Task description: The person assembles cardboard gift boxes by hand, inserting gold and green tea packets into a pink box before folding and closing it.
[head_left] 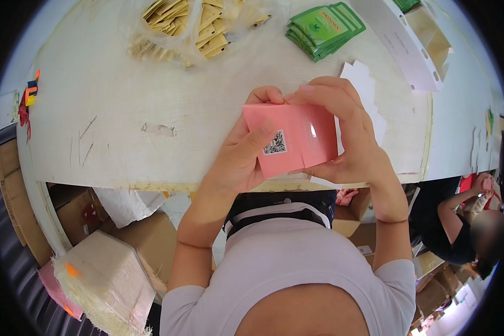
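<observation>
Between my hands, over the near edge of the white table, is a small pink box (305,140) with a square black-and-white code on its face. My left hand (246,143) grips its left side, thumb lying across the face beside the code. Around the right side curls my right hand (353,126), fingertips at the top edge and thumb at the bottom edge. The box's far side is hidden from me. Just behind my right hand, a flat white cardboard piece (364,89) with cut edges lies partly covered on the table.
A clear plastic bag (190,33) of yellow sachets lies at the far side, with a stack of green sachets (325,28) to its right. A long white box (403,45) stands far right. Cardboard boxes (145,235) sit below the table; another person (453,224) is at right.
</observation>
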